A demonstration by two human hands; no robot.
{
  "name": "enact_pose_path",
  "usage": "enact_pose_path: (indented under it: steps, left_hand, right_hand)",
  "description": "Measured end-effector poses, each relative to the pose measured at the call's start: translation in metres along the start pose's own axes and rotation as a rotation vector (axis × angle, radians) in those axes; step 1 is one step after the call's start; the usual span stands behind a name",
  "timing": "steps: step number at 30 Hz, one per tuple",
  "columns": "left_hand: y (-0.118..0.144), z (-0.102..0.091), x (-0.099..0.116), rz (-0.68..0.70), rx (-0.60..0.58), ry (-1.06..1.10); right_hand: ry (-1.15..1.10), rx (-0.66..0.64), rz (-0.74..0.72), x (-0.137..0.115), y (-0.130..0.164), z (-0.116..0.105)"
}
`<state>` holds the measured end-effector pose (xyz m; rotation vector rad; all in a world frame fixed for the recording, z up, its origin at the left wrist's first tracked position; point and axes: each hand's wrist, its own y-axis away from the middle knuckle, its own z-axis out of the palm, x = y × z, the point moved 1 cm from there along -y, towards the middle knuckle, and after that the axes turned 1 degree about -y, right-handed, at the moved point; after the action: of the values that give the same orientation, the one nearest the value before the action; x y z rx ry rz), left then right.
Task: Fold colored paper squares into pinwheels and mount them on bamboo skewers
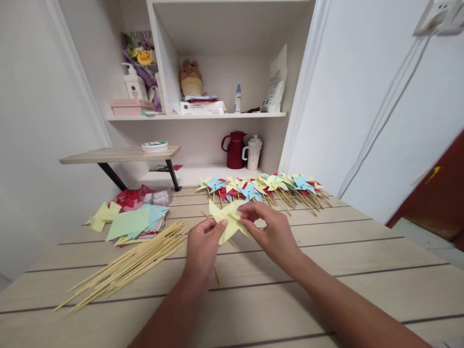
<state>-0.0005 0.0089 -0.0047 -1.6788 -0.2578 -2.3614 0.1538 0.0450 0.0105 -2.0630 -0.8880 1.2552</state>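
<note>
Centrally, one pale yellow paper pinwheel [229,215] with pointed blades, held above the table in the middle of the frame. Left hand [203,244]: thumb on top, fingers curled beneath, pinching the pinwheel's left side. Right hand [271,233]: thumb and bent fingers gripping its right side. Just below, a thin loose bamboo stick [217,275] lies near the left wrist.

Lower left of the frame: a bundle of slender pale bamboo sticks [132,266], laid slantwise on the light wooden planked table [348,309]. Just above the bundle, a stack of square coloured paper sheets [128,223], light green and blue uppermost. Beside the stack, at its left, a folded pale yellow paper piece [103,216]; behind it, red paper pieces [127,197] and a clear plastic box [158,197].

Right of centre, beyond the hands: a row of yellow, blue and red paper pinwheels on sticks [251,191], crowded together, stick ends pointing towards the lower right. Upper centre, behind that row: a dark red handled jug [236,151] and a cream speckled cup [254,153], side by side.
</note>
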Motion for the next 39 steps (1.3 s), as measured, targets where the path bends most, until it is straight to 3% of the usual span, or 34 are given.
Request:
enact_pose_path:
  steps: [9,15,22,39]
  left_hand:
    - [0.0002,0.0005,0.0002,0.007,0.005,0.006]
    - [-0.0015,-0.0010,-0.0006,0.040,0.037,-0.035]
    - [-0.0012,0.0008,0.0004,0.048,0.039,-0.019]
    - [-0.0018,0.0029,0.0000,0.036,0.039,-0.006]
  right_hand:
    - [-0.010,-0.017,-0.060,0.0031,-0.0005,0.0000]
    - [0.011,0.054,-0.089,0.0005,0.0011,-0.0027]
    - [0.084,-0.032,-0.210,-0.0003,0.0029,-0.0013]
    - [0.292,-0.172,-0.240,0.0040,0.0063,0.0025]
